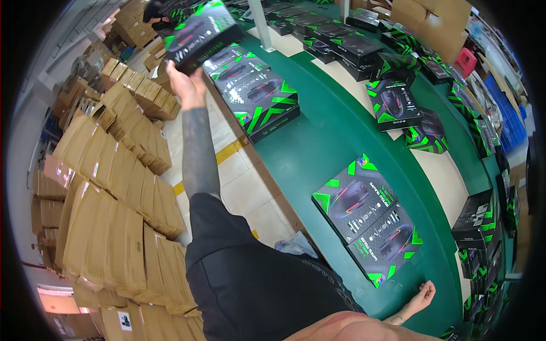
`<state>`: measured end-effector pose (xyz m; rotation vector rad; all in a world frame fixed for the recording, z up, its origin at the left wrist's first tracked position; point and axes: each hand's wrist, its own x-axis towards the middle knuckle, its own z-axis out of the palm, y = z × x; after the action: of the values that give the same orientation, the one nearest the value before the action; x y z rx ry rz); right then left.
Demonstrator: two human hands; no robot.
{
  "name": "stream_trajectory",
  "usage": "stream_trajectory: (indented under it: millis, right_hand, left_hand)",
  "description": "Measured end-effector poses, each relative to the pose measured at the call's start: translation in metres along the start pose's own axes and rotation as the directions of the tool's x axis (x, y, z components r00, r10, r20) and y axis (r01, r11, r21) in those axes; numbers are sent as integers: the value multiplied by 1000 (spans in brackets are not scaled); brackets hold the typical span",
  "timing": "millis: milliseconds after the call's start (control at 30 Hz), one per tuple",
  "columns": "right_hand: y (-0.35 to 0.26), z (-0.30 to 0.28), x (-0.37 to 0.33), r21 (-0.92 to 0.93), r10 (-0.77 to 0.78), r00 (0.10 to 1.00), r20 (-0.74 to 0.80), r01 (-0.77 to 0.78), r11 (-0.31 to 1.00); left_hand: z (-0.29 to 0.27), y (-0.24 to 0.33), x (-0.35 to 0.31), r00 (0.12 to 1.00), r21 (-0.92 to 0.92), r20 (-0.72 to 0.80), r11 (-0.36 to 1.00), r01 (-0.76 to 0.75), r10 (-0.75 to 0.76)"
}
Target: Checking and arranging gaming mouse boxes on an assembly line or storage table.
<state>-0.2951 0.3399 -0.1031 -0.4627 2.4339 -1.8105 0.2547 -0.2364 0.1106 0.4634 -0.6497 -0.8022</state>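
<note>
Above the table's [318, 153] far left end, the left hand [185, 77] is gripping a box [202, 34] by its lower edge; it looks light, stiff, smooth. The right hand [421, 295] is resting on the table, loosely curled, holding nothing.

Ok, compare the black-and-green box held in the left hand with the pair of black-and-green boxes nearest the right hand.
The held black-and-green box is lifted and tilted in the left hand; the pair of boxes lies flat on the green table, untouched by the right hand. All show the same mouse picture.
</note>
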Motion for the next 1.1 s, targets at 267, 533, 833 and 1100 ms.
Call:
stream_trajectory:
  millis: [267,533,833,1100]
  right_hand:
    - [8,-15,-1,-98,-66,998,-13,65,993]
    - [3,0,1,-338,-82,996,-31,66,939]
    - [-6,5,-7,-426,-52,998,-42,29,904]
    - [-65,33,-18,-489,-66,995,71,93,867]
  left_hand:
    - [-35,-112,120,966,114,-250,989,99,-68]
    - [-122,-144,147,979,980,180,64,-187,96]
    - [-128,-119,168,984,945,171,291,-152,-40]
    - [-20,-79,-21,734,710,675,208,-673,74]
